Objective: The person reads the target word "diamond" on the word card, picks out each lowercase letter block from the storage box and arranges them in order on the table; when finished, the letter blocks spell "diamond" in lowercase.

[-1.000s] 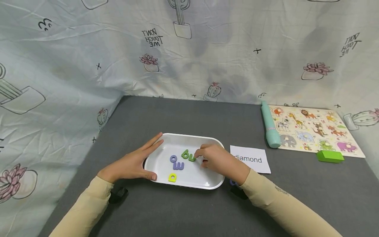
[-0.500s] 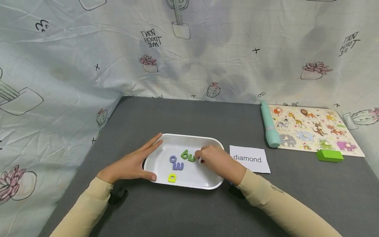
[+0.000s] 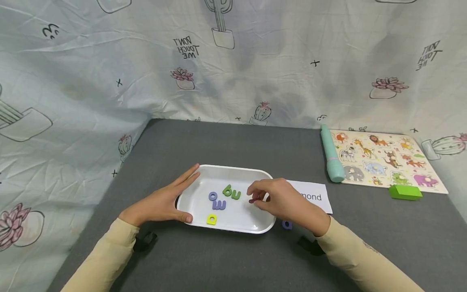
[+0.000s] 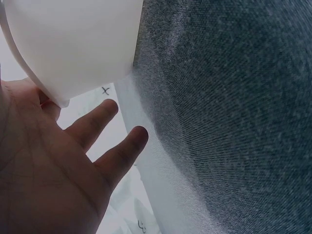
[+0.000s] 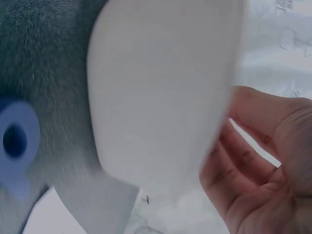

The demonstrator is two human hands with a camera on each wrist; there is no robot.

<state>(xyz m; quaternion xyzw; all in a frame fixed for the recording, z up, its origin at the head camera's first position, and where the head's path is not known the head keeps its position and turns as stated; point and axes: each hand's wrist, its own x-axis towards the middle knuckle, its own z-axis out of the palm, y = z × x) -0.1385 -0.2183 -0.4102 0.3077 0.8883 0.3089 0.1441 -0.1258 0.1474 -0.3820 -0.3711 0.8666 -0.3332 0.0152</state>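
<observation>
Grey table (image 3: pixel 233 263): patterned cloth (image 3: pixel 146 61) beyond.
Left hand (image 3: pixel 165 202): fingers apart, against the white tray (image 3: pixel 237 219) at left.
Right hand (image 3: pixel 282 198): fingers clamped on a dark red piece (image 3: pixel 253 200) over the tray's right part.
Handling: firm pinch, clear of the rim, probably best.

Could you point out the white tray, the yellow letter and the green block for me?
White tray (image 3: pixel 233 211): head view, on its bare inside floor.
Yellow letter (image 3: pixel 211 223): head view, on its lower bar.
Green block (image 3: pixel 405 193): head view, around its middle.
</observation>
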